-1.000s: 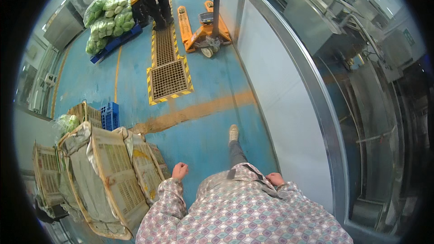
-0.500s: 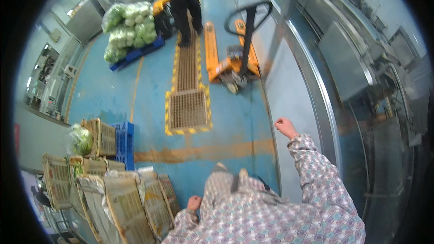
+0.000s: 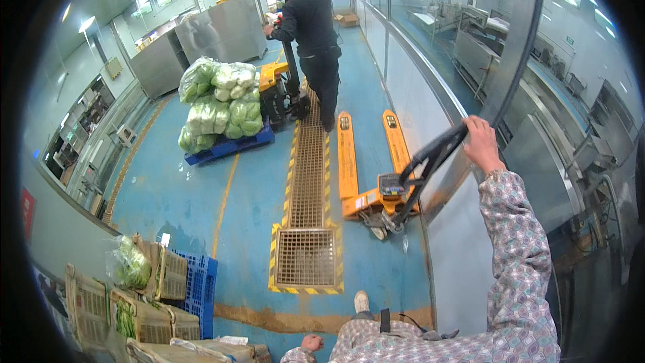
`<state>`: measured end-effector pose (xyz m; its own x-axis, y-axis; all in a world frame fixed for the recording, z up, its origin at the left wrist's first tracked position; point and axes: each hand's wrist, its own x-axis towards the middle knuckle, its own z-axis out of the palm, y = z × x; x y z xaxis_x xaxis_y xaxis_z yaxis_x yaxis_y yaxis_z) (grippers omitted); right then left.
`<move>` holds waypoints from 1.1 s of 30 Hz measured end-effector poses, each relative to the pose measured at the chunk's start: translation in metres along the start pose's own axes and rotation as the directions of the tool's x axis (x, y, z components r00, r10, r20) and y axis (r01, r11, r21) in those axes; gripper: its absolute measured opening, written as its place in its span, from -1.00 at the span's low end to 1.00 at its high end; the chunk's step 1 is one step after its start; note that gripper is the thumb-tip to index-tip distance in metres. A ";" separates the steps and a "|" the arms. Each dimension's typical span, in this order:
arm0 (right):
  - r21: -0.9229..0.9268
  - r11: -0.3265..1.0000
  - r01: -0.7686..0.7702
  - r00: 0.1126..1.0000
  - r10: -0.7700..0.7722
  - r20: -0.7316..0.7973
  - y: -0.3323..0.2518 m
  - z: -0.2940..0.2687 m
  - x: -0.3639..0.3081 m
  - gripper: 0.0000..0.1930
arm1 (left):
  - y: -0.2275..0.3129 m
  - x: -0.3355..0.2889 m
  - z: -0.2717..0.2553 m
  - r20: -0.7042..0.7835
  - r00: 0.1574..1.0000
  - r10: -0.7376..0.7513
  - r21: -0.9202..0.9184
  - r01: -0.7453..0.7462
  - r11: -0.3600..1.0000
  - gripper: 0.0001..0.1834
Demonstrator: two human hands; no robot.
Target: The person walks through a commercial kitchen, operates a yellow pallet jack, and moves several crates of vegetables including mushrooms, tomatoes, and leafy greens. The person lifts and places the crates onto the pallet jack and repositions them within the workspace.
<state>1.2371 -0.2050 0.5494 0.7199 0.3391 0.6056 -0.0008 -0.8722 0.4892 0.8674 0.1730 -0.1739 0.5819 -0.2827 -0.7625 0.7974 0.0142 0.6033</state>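
Head view: the right hand [image 3: 482, 142] curls over the handle [image 3: 449, 141], seemingly a good hold, of a heavy-looking, stiff orange cart [image 3: 368, 199] by the wall [image 3: 457, 262]. The left hand [image 3: 312, 343], loosely curled, looks empty.

bagged greens [image 3: 224, 104] (on blue pallet [image 3: 233, 147]), floor grate [image 3: 308, 195]

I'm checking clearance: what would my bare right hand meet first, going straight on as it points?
The black curved handle of the orange metal pallet jack: your right hand appears to touch it, though one view leaves exact depth unclear.
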 end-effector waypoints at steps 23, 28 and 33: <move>0.287 0.955 -0.078 0.938 -0.028 0.347 -0.142 -0.113 -0.124 -0.79 | 0.028 -0.075 -0.058 0.095 0.982 0.161 0.155 -0.175 0.972 -0.72; 0.323 0.940 -0.108 0.514 -0.226 0.828 -0.244 -0.149 -0.237 -0.76 | 0.007 -0.084 -0.049 0.162 0.982 0.101 0.150 -0.125 0.981 -0.69; 0.472 0.857 -0.208 0.422 -0.357 0.833 -0.297 -0.141 -0.336 -0.71 | 0.002 -0.091 -0.037 0.142 0.985 0.097 0.202 -0.125 0.971 -0.65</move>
<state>0.8978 -0.0103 0.2896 0.8828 0.1603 -0.4415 0.1773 -0.9842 -0.0029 0.8219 0.2340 -0.1113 0.6282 -0.4130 -0.6593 0.6696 -0.1445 0.7285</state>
